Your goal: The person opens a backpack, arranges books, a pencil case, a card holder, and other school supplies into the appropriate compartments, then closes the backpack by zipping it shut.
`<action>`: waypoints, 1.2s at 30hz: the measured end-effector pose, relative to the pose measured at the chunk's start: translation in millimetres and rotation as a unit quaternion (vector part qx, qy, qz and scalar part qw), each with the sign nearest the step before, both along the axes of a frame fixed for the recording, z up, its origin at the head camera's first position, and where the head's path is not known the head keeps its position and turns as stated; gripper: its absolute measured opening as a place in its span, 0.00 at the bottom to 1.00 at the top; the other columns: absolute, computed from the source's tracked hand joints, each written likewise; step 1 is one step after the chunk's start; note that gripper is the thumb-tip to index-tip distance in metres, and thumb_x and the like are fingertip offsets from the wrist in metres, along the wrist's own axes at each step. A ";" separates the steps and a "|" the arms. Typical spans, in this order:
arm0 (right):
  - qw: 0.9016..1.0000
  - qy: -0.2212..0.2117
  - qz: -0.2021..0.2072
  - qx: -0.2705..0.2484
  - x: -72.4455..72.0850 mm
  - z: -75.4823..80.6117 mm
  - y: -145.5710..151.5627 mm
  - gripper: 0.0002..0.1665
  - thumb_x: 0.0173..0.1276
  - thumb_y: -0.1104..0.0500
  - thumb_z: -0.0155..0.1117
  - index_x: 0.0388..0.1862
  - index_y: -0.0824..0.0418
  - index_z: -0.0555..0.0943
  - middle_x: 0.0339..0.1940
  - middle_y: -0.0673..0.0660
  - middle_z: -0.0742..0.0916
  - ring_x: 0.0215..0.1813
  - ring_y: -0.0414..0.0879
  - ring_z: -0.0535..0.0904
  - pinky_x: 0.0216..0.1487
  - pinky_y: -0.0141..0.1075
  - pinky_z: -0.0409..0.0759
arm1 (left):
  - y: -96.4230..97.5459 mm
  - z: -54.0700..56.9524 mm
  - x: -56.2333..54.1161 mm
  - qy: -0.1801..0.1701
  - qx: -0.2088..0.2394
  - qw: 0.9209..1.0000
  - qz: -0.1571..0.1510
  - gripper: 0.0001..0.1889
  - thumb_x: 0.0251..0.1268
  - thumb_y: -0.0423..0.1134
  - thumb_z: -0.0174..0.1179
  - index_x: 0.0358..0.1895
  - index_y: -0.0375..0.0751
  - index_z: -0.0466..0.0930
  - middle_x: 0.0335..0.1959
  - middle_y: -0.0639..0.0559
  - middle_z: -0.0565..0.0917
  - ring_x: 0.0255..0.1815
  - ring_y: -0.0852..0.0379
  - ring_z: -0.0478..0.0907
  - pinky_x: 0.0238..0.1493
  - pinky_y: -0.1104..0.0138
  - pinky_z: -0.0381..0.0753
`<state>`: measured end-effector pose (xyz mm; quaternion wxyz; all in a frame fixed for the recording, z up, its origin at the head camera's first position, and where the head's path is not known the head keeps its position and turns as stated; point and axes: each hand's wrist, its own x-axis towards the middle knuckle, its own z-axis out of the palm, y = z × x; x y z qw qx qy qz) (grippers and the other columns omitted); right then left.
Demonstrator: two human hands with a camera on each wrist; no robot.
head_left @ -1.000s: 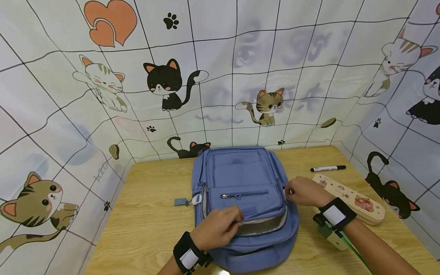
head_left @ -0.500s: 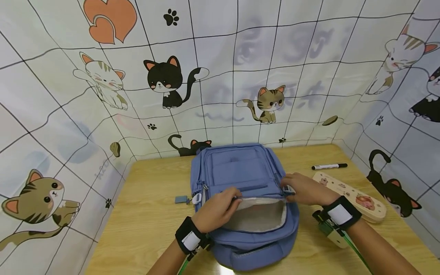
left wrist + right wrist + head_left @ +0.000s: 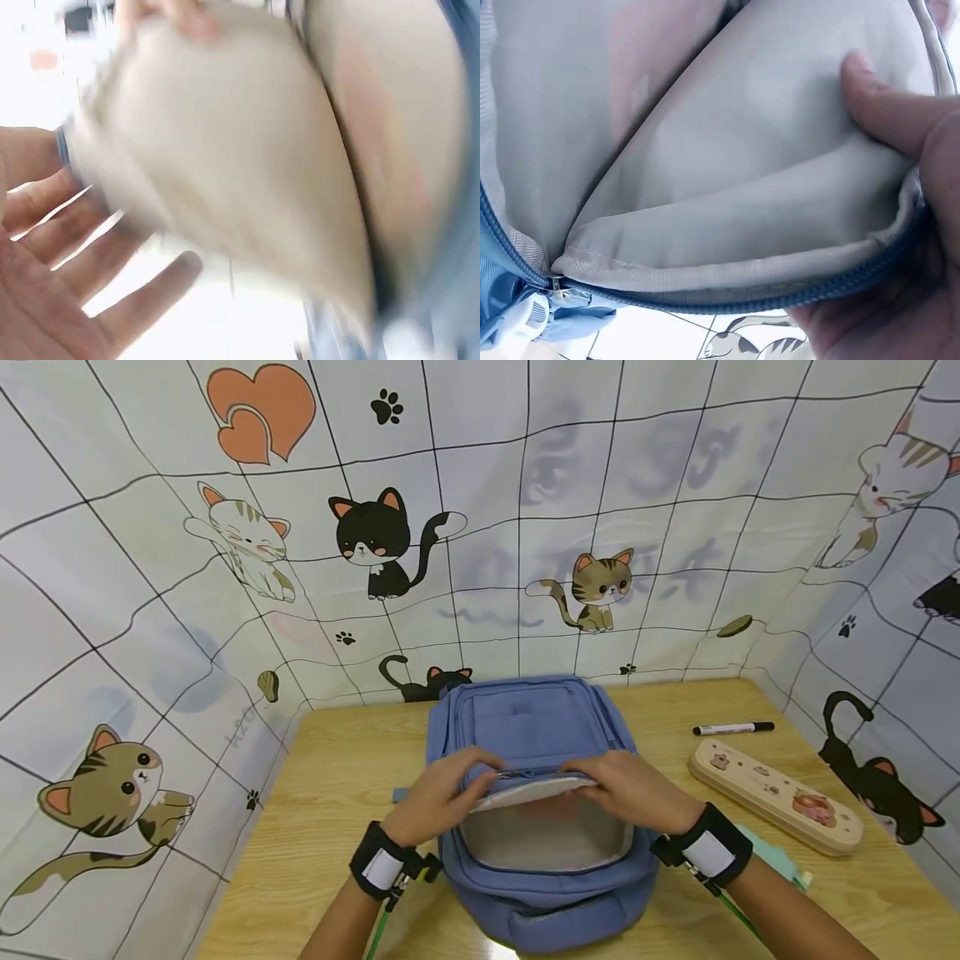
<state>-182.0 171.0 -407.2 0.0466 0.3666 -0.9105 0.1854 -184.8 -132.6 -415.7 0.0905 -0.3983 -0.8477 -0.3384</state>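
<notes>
A blue backpack (image 3: pixel 517 722) lies on its back on the table, its front compartment gaping. Its front flap (image 3: pixel 517 789), lined in pale beige, is lifted by both hands. My left hand (image 3: pixel 438 793) holds the flap's edge at the left; in the left wrist view its fingers (image 3: pixel 90 255) spread along the outer side. At the right part of the edge, my right hand (image 3: pixel 637 789) grips the flap, thumb (image 3: pixel 877 101) on the lining and fingers behind. Inside the compartment, a pinkish patch (image 3: pixel 634 64) shows on the lining. A blue zipper (image 3: pixel 765 300) runs along the flap's rim.
Right of the backpack on the wooden table (image 3: pixel 345 860) lie a cream pencil case (image 3: pixel 776 793) and a marker (image 3: pixel 733 728). A mint-green item (image 3: pixel 776 857) is partly hidden by the right forearm. A cat-print sheet (image 3: pixel 487 552) hangs close behind.
The flap has been raised and the compartment has opened wide. My right hand has moved from the backpack's right side onto the flap's edge; my left hand has risen with the flap.
</notes>
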 end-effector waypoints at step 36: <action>0.982 -0.109 -0.081 -0.129 -15.1 -0.4 11.0 0.10 0.67 0.44 0.54 0.45 0.42 0.74 0.26 0.46 0.83 0.19 0.36 0.70 0.20 0.30 0.67 | -124.2 -97.6 -36.0 0.028 -0.203 0.946 0.251 0.13 0.54 0.49 0.65 0.41 0.50 0.82 0.43 0.56 0.80 0.46 0.52 0.77 0.36 0.56 0.78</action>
